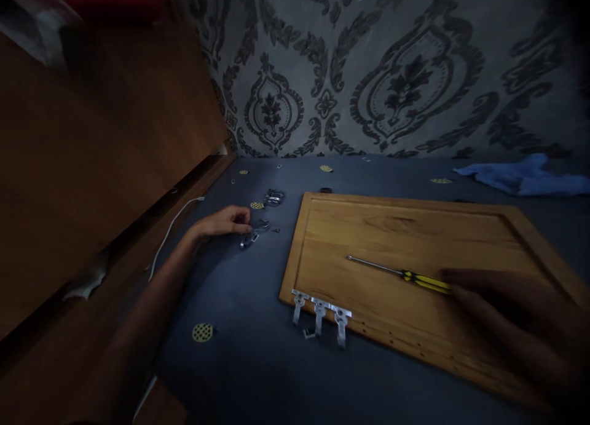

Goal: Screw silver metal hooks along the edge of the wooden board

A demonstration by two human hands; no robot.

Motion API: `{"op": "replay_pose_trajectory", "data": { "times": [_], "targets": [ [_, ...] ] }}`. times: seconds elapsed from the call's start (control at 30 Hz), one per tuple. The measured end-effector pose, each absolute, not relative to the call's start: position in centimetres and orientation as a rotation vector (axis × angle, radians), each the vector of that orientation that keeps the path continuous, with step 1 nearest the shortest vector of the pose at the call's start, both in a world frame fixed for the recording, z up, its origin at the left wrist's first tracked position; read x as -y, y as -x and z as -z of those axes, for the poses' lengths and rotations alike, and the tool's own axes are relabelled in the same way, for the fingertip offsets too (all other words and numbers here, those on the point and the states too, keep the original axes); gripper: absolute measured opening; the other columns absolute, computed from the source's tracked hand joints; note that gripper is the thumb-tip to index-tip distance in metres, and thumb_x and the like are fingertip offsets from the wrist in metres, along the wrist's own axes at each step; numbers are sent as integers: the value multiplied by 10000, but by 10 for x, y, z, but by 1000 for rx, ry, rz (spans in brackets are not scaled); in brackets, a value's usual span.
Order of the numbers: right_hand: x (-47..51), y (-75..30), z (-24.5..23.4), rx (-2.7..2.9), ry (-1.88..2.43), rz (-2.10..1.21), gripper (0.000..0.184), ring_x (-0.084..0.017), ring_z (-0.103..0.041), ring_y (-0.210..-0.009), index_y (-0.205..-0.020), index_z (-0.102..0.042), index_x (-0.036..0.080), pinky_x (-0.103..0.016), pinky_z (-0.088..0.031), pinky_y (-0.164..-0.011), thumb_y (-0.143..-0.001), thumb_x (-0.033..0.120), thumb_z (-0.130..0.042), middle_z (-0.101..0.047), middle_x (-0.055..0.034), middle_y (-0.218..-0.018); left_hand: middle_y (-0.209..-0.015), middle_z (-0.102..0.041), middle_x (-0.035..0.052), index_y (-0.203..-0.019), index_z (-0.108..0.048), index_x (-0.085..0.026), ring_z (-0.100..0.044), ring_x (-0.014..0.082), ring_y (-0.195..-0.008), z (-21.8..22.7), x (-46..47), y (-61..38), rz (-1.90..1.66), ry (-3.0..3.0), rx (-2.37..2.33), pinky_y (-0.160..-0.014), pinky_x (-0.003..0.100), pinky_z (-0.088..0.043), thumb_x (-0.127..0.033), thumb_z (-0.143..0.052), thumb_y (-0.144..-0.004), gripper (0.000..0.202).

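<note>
My right hand [511, 314] is closed around the rear of a screwdriver [415, 278] with a yellow and black handle. Its thin metal shaft points left above a wooden board [415, 234] with a raised rim. Three silver metal hooks [319, 314] sit in a row along the board's near left edge, their ends hanging past it. Left of the board, my left hand [225, 221] has its fingers curled down beside a few loose metal pieces [258, 229]; whether it grips one is hidden. A small pile of similar metal pieces [274, 197] lies just beyond.
Dark blue patterned cloth [239, 363] covers the surface under the board. A blue rag [525, 176] lies at the back right, by the patterned wall. On the left stands a brown wooden panel [106, 130], with a white cable [170, 231] along its base. Small holes run along the board's near edge.
</note>
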State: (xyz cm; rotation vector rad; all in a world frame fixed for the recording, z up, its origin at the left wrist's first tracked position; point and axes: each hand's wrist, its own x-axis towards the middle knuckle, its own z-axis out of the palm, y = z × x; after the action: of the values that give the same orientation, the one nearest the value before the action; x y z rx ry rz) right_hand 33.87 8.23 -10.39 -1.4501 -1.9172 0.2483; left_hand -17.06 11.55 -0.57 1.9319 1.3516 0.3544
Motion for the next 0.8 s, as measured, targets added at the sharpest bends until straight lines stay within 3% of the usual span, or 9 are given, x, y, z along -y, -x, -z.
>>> {"op": "replay_pose_trajectory", "data": {
  "times": [0.1, 0.27, 0.57, 0.8],
  "targets": [
    [-84, -344, 110, 1972, 1436, -302, 471, -335, -743, -1090, -1086, -766, 334, -514, -636, -874, -912, 695, -518, -788, -34, -1164, -813, -637, -18, -931, -647, -151, -610, 130, -688, 14, -120, 174, -357, -1954, -1345, -652, 277, -526, -389, -714, -973, 251],
    [-85, -339, 105, 1963, 1398, -279, 474, -322, -763, -1001, -1032, -769, 320, -472, -657, -795, -901, 699, -516, -800, -39, -1098, -914, -700, 18, -977, -684, -137, -688, 162, -802, 21, -125, 178, -342, -1988, -1322, -757, 340, -602, -387, -689, -1006, 252],
    [-81, -329, 88, 1970, 1376, -259, 494, -320, -773, -932, -962, -775, 299, -460, -652, -747, -881, 712, -519, -808, -56, -1031, -1090, -714, 64, -1154, -676, -143, -712, 195, -917, 35, -135, 175, -483, -2029, -1487, -814, 383, -624, -395, -652, -1030, 282],
    [-80, -328, 88, 1964, 1385, -262, 496, -306, -768, -894, -976, -782, 296, -439, -652, -733, -893, 703, -511, -804, -58, -1001, -1154, -707, 74, -1175, -677, -147, -707, 226, -1007, 39, -137, 162, -584, -2134, -1734, -886, 429, -613, -384, -673, -1015, 286]
  ]
}}
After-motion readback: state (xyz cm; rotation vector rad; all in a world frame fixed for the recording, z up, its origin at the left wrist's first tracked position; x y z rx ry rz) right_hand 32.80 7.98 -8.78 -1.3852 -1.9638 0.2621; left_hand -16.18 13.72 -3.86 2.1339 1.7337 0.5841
